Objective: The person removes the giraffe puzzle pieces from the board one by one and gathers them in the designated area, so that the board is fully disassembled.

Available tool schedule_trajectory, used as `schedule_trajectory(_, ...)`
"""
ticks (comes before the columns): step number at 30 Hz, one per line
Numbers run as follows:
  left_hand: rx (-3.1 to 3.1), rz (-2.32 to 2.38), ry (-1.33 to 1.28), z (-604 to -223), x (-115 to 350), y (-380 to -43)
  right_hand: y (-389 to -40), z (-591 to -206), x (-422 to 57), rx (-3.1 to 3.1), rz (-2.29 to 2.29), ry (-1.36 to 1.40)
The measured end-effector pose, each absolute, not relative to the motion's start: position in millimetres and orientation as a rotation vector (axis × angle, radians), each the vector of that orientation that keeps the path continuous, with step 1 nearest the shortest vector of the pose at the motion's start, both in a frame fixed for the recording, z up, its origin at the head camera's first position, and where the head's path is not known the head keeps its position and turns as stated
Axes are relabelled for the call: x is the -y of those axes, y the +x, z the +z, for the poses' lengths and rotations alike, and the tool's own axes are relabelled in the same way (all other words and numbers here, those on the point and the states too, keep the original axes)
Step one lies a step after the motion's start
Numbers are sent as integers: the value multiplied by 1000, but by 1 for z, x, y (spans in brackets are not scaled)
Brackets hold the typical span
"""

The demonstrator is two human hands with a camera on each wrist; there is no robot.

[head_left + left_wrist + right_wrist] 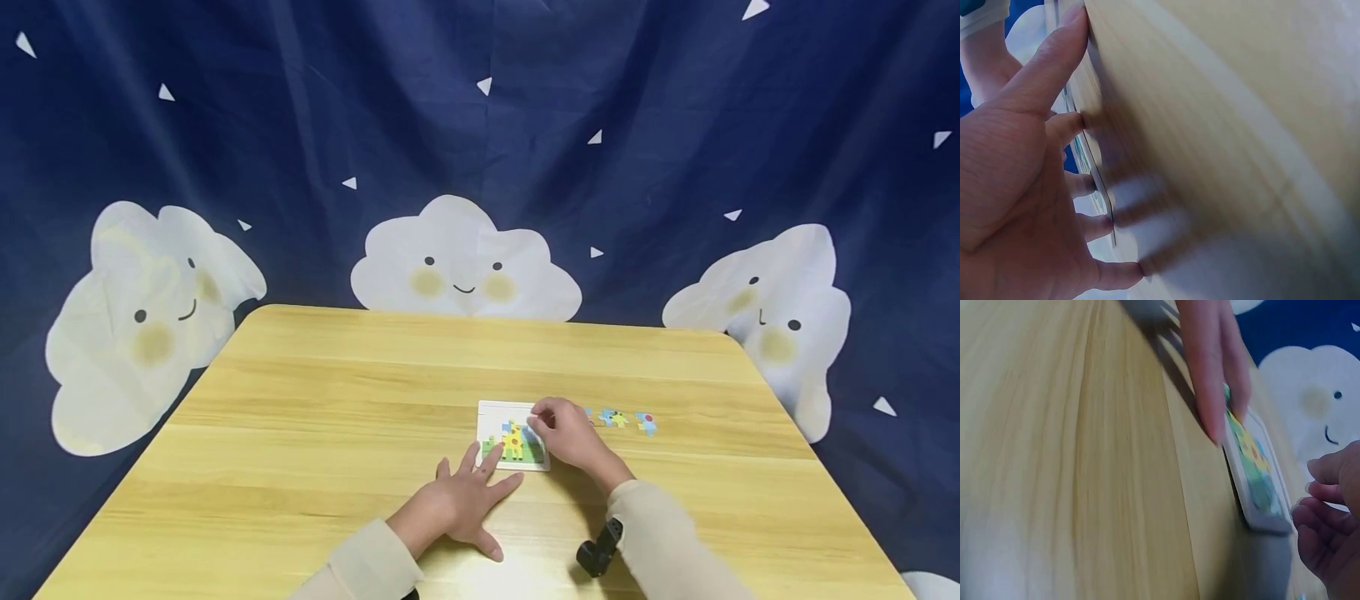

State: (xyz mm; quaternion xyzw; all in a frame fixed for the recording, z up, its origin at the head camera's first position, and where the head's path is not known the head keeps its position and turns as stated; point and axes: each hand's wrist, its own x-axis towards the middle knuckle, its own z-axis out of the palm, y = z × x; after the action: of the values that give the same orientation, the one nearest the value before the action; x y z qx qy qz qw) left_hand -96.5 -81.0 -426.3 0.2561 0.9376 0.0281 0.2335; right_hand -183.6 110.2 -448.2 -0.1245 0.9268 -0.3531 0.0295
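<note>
A small white-framed jigsaw puzzle [513,406] lies on the table, with a yellow giraffe on green and blue pieces showing in it. My left hand [468,500] spreads its fingers at the puzzle's lower left corner, fingertips on the frame and table. In the left wrist view those fingers [1116,275] reach down to the frame's edge. My right hand [566,432] is over the puzzle's upper right side, fingers curled and thumb close to the index fingertip. In the right wrist view the same hand [1332,519] stands beside the frame; I cannot tell whether a piece is between its fingertips.
Loose puzzle pieces lie right of the right hand: a yellow and blue piece [615,418] and a blue one with a red spot [646,423]. The wooden table [337,392] runs back to a dark blue curtain [300,125] with smiling clouds.
</note>
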Motion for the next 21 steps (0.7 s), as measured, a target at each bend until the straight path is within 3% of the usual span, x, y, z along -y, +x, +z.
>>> schedule_trajectory(21, -2565, 66, 708, -423, 81, -96, -188, -457, -85, -2798, -976, -566)
